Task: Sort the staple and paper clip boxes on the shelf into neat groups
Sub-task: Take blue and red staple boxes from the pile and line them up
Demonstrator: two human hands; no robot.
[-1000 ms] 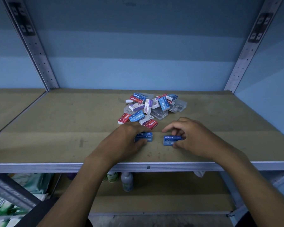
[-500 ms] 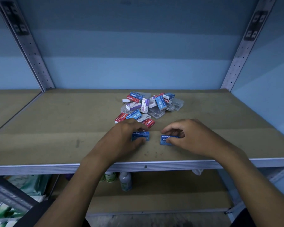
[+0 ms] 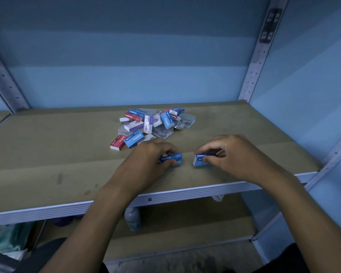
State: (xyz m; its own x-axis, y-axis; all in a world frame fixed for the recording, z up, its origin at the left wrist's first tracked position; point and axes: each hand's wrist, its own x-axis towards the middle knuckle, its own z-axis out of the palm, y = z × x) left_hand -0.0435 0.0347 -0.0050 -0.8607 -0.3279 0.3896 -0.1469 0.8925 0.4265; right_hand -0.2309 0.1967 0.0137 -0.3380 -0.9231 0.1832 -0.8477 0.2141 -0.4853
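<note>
— How are the hands sitting?

— Both reach in from below, forearms angled up over the front edge of the shelf [image 3: 47,154], backs of the hands turned up. The left hand [image 3: 146,160] is curled over a blue staples box [image 3: 172,159], fingers bent along its far side and thumb tucked against its near side, so it is clamped on that box. The right hand [image 3: 234,156] does the same to a second blue staples box [image 3: 200,160]: fingertips hooked over the top edge, thumb pinching from the near side.

— Are the two boxes touching?

— No. They lie side by side on the shelf board with a narrow gap between them, each sticking out from its hand toward the other hand.

— And the rest of the stock?

— A loose pile of boxes [image 3: 154,123] sits just beyond the left hand's knuckles, farther back on the shelf: blue and red staples boxes, white-and-purple ones, and some clear plastic cases. A red box [image 3: 117,142] and a light blue box [image 3: 134,138] at the pile's near edge lie just past the left hand, to its left.

— Anything below the hands?

— A small bottle [image 3: 133,218] stands on the lower shelf, under the left forearm.
</note>
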